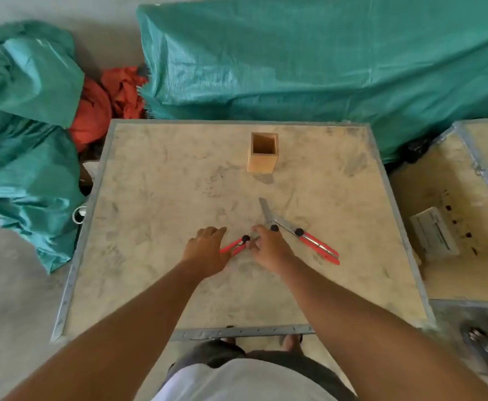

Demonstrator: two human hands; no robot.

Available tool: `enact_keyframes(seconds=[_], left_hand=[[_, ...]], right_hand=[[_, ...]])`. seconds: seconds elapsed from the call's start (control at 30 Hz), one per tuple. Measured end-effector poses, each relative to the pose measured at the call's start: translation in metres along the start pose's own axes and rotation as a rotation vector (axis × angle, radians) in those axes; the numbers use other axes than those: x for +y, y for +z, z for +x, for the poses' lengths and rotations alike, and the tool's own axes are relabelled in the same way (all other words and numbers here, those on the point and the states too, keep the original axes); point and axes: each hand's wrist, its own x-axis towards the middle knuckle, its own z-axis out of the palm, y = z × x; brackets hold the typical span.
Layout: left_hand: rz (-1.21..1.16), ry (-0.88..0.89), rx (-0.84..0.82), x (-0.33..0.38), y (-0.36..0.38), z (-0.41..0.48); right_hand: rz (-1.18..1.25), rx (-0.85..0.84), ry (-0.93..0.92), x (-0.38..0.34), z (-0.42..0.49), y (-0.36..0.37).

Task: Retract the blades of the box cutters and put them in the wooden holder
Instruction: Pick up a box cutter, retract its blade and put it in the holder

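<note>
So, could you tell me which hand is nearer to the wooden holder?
Right. The right hand lies nearly straight below the wooden holder in the picture; the left hand sits further off to its left.

Between the 2 hands and the small square open-topped wooden holder [263, 153] the dusty plywood crate top [161, 180] lies bare, a clear lane. Only the red-handled box cutters with extended steel blades [300, 234] cross it on the right side, blades angled toward the holder. The holder's mouth stands unblocked.
</note>
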Motion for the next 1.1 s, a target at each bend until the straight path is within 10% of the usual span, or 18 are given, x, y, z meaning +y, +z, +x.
enact_keyframes(seconds=[0.6,1.1], left_hand=[[-0.505,0.003,0.051,-0.034,0.052,-0.042],[-1.129,0.147,0.050,-0.010,-0.039,-0.088]], right_hand=[[0.672,0.247,0.387,-0.026,-0.003,0.060],[0.865,0.172,0.010,-0.080,-0.044,-0.063]])
